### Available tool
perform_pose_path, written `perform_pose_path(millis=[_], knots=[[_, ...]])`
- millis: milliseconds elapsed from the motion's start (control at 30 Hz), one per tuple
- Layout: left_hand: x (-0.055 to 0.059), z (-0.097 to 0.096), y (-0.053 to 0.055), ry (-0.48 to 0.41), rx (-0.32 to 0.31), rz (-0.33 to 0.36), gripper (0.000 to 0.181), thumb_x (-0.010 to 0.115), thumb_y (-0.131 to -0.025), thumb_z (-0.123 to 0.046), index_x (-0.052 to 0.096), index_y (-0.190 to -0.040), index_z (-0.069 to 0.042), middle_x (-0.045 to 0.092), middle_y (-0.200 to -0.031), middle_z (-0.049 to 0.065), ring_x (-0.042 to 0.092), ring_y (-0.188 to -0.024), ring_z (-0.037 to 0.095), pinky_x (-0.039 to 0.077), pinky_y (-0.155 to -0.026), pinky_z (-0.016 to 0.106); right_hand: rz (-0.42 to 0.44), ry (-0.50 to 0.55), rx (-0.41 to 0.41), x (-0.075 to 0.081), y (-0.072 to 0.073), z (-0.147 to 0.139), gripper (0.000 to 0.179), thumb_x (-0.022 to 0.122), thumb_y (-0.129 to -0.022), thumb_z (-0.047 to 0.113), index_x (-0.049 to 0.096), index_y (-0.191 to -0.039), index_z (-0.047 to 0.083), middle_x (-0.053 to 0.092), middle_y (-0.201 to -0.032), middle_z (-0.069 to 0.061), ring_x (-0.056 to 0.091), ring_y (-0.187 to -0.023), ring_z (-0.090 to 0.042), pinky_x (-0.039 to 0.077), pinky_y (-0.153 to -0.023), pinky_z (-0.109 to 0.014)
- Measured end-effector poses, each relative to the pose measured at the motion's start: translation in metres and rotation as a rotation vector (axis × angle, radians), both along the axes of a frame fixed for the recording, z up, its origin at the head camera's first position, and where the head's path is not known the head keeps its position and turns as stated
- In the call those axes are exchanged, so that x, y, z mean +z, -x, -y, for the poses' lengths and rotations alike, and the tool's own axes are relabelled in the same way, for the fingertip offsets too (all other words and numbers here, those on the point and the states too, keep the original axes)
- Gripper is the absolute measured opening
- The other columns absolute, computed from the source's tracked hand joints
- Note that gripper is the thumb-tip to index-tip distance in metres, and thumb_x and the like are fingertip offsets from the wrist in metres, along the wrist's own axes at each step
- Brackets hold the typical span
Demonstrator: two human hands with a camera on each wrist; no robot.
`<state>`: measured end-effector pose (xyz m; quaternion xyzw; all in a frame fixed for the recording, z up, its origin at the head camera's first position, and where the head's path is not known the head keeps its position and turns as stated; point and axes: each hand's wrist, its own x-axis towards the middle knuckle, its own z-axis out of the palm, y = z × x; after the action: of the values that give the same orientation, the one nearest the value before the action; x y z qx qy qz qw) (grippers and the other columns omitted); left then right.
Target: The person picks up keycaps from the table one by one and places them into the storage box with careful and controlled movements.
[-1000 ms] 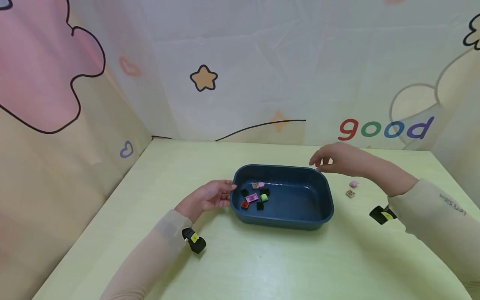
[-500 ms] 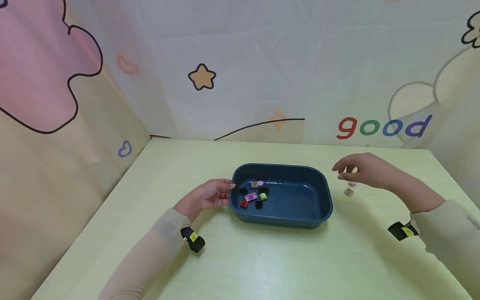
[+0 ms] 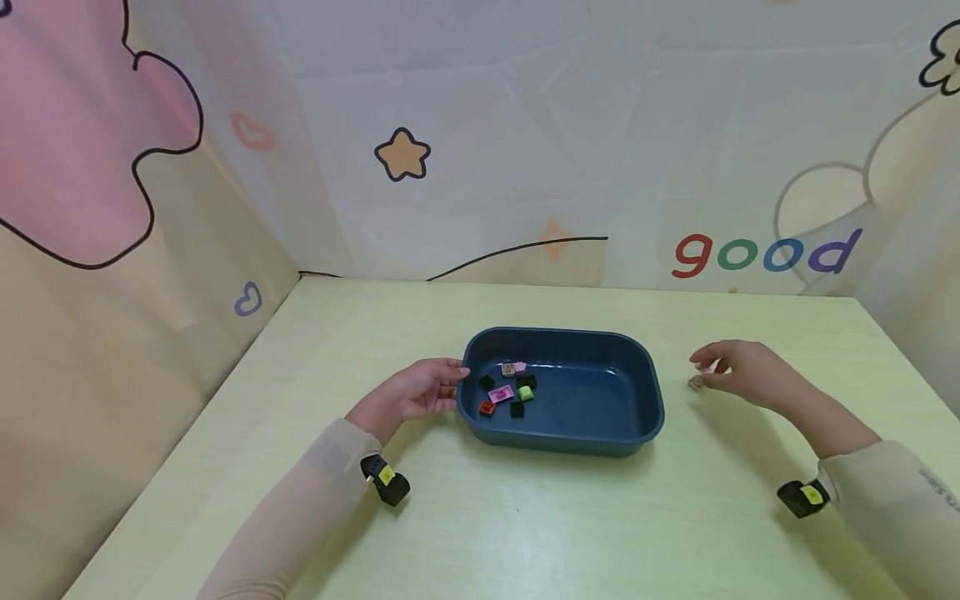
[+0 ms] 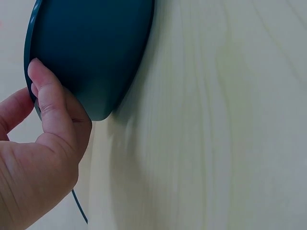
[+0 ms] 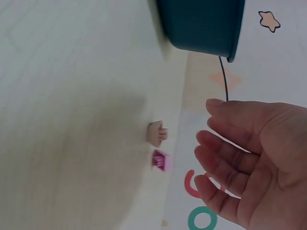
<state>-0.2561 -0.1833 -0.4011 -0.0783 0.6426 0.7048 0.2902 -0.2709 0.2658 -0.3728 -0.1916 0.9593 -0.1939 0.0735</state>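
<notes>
My left hand (image 3: 418, 390) grips the left end of a dark blue plastic basin (image 3: 596, 404), its thumb over the rim and fingers outside. In the left wrist view the basin wall (image 4: 96, 43) fills the top. Beyond the basin's right end, my right hand (image 3: 750, 377) hovers with relaxed, slightly bent fingers and nothing in them. Under its fingertips lies a small tan toy brick (image 3: 695, 383), partly covered in the head view. The right wrist view shows a pink toy brick (image 5: 161, 160) beside the tan one, both on the table below the fingers.
Inside the basin's left half lie several small bricks: a pink printed one (image 3: 501, 393), a lime green one (image 3: 526, 392), a red one (image 3: 487, 407), a tan one (image 3: 507, 369) and black ones. A patterned curtain (image 3: 480, 150) stands behind the pale table (image 3: 517, 533).
My right hand has moved right and down from the basin's far right corner to over the loose bricks. The left hand keeps its grip on the basin.
</notes>
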Motion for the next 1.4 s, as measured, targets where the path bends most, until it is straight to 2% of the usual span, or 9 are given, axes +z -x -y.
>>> perform_pose_path(millis=[167, 367, 600, 800, 967, 1133, 1400], knots=[[0.0, 0.0, -0.001, 0.001, -0.001, 0.0, 0.02, 0.049, -0.107, -0.014, 0.05, -0.125, -0.004, 0.065, -0.079, -0.003, 0.061, -0.068, 0.007, 0.059, -0.061, 0.016, 0.029, -0.025, -0.073, -0.01, -0.002, -0.002, 0.038, 0.071, -0.094, 0.018, 0.067, -0.119, -0.01, 0.068, -0.103, -0.025, 0.061, -0.087, -0.03, 0.054, -0.07, -0.032], [0.001, 0.0, -0.001, 0.011, 0.001, 0.001, 0.027, 0.049, -0.107, -0.014, 0.049, -0.131, -0.002, 0.066, -0.079, -0.003, 0.061, -0.067, 0.007, 0.059, -0.061, 0.016, 0.065, -0.072, -0.131, -0.011, -0.001, 0.001, 0.044, 0.07, -0.094, 0.021, 0.064, -0.124, -0.012, 0.066, -0.104, -0.028, 0.059, -0.087, -0.032, 0.056, -0.073, -0.039], [0.001, -0.001, 0.0, 0.02, 0.011, 0.004, 0.025, 0.049, -0.107, -0.014, 0.05, -0.129, -0.002, 0.065, -0.079, -0.002, 0.061, -0.067, 0.008, 0.058, -0.06, 0.016, 0.088, -0.073, -0.143, -0.017, 0.005, 0.003, 0.04, 0.071, -0.093, 0.016, 0.065, -0.118, -0.014, 0.069, -0.1, -0.025, 0.057, -0.083, -0.028, 0.054, -0.075, -0.038], [0.001, -0.001, 0.0, 0.021, 0.018, 0.01, 0.022, 0.05, -0.107, -0.013, 0.051, -0.126, -0.003, 0.065, -0.078, -0.002, 0.061, -0.066, 0.008, 0.058, -0.06, 0.016, 0.078, -0.072, -0.144, -0.022, 0.007, 0.003, 0.033, 0.072, -0.092, 0.013, 0.067, -0.112, -0.013, 0.07, -0.1, -0.026, 0.058, -0.086, -0.032, 0.055, -0.086, -0.052], [0.001, -0.002, 0.001, 0.034, 0.025, 0.021, 0.022, 0.051, -0.107, -0.013, 0.051, -0.126, -0.004, 0.065, -0.078, -0.002, 0.061, -0.065, 0.008, 0.058, -0.059, 0.016, 0.064, -0.066, -0.144, -0.023, 0.008, 0.004, 0.028, 0.069, -0.093, 0.01, 0.068, -0.111, -0.012, 0.071, -0.102, -0.027, 0.06, -0.088, -0.034, 0.054, -0.091, -0.057], [0.002, -0.002, 0.001, 0.038, 0.027, 0.024, 0.023, 0.051, -0.107, -0.013, 0.051, -0.127, -0.004, 0.066, -0.077, -0.002, 0.061, -0.064, 0.008, 0.058, -0.059, 0.016, 0.058, -0.067, -0.145, -0.02, 0.007, 0.003, 0.03, 0.068, -0.093, 0.008, 0.068, -0.114, -0.013, 0.071, -0.106, -0.029, 0.061, -0.09, -0.035, 0.054, -0.093, -0.058], [0.002, -0.001, 0.001, 0.027, 0.023, 0.033, 0.021, 0.05, -0.107, -0.013, 0.051, -0.127, -0.004, 0.066, -0.077, -0.002, 0.061, -0.064, 0.008, 0.058, -0.059, 0.016, 0.016, -0.062, -0.114, -0.004, 0.003, 0.003, 0.026, 0.069, -0.093, 0.007, 0.07, -0.11, -0.012, 0.072, -0.099, -0.027, 0.062, -0.084, -0.032, 0.058, -0.079, -0.049]])
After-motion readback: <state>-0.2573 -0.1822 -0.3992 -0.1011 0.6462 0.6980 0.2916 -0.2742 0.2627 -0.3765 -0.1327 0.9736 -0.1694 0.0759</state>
